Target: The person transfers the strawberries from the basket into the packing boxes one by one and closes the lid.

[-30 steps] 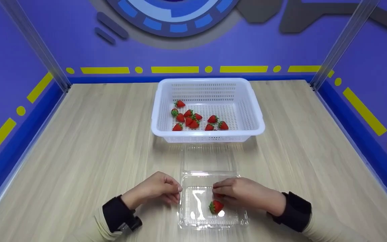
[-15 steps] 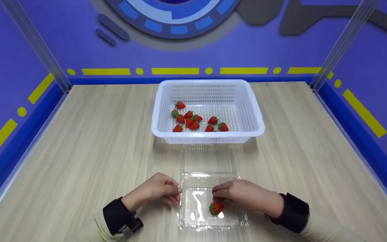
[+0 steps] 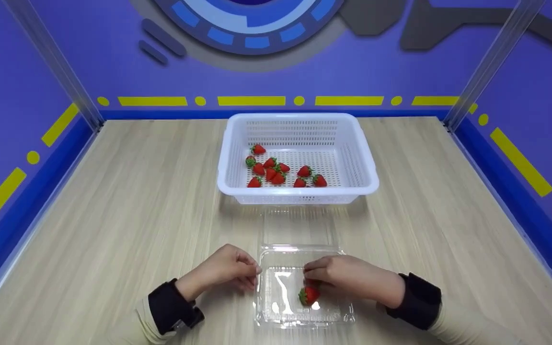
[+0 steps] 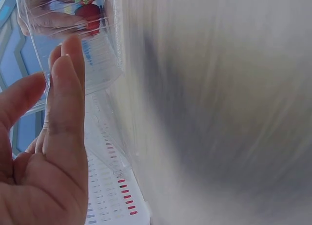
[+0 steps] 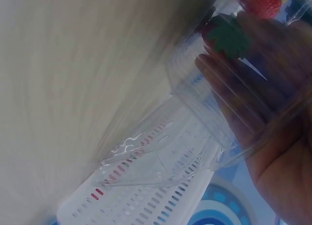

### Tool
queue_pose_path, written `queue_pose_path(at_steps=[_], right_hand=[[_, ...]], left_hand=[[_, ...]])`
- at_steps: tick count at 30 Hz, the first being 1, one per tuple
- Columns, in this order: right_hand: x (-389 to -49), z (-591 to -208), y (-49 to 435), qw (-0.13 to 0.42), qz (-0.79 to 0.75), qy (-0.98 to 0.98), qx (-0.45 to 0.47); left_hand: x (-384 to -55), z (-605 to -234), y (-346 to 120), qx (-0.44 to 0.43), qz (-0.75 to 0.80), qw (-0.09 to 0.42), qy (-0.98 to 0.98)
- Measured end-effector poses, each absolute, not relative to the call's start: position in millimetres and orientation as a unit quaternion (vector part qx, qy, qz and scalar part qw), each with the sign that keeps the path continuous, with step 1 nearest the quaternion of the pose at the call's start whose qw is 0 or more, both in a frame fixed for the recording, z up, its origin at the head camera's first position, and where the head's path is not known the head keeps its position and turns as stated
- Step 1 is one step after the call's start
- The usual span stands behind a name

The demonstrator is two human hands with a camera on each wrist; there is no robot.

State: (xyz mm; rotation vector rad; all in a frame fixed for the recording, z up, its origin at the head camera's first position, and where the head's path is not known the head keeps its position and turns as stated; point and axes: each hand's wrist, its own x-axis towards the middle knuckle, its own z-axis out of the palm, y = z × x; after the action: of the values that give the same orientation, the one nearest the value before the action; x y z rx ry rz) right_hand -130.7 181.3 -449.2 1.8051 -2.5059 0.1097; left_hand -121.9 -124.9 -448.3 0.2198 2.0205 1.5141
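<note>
While the clear plastic clamshell (image 3: pixel 304 324) lies open: its lid (image 3: pixel 297 229) is swung back toward the white slotted basket (image 3: pixel 298 191), and 1 loose strawberry (image 3: pixel 309 295) sits on its floor.
Right hand (image 3: pixel 348 275): inside the clamshell, fingertips gripping a 2nd strawberry (image 4: pixel 89 19), as far as I can make out.
Left hand (image 3: pixel 221 268): at the left rim, thumb apart from straight fingers; whether they pinch it, I can't tell.
Packing: setting that berry down seems the step in hand; next calls for loosening the right fingers without nudging its neighbour.
Wrist against head: the right wrist view shows a leafy cap (image 5: pixel 231 37) that the head view hides under fingers; only the head view looks down on the basket strawberries (image 3: pixel 320 180).
</note>
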Motion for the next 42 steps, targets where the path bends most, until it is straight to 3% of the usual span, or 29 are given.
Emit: queue_pose_path(at_steps=[6, 14, 22, 27, 31, 35, 42], right_hand=[[-129.9, -449.2, 181.7, 0.027, 0.043, -0.81, 0.584], [-127.6, -442.5, 181.4, 0.011, 0.051, -0.821, 0.569], [-128.3, -427.2, 184.8, 0.024, 0.062, -0.818, 0.571], [-135.7, -389.4, 186.8, 0.023, 0.108, -0.825, 0.555], [-147.5, -349.6, 188.7, 0.066, 0.118, -0.829, 0.542], [-163.4, -311.4, 192.7, 0.072, 0.13, -0.844, 0.515], [-209.8, -263.7, 193.0, 0.072, 0.152, -0.854, 0.492]], left_hand=[[-121.1, -447.6, -124.5, 0.087, 0.551, 0.285, 0.78], [-119.8, -442.8, -128.2, 0.144, 0.476, 0.223, 0.838], [-119.1, -413.7, -143.0, 0.171, 0.415, 0.167, 0.878], [-121.5, -376.9, -152.6, 0.193, 0.411, 0.125, 0.882], [-129.3, -343.9, -155.7, 0.205, 0.401, 0.071, 0.89], [-143.3, -315.0, -158.5, 0.201, 0.397, 0.033, 0.895], [-184.6, -277.6, -165.5, 0.15, 0.399, 0.048, 0.903]])
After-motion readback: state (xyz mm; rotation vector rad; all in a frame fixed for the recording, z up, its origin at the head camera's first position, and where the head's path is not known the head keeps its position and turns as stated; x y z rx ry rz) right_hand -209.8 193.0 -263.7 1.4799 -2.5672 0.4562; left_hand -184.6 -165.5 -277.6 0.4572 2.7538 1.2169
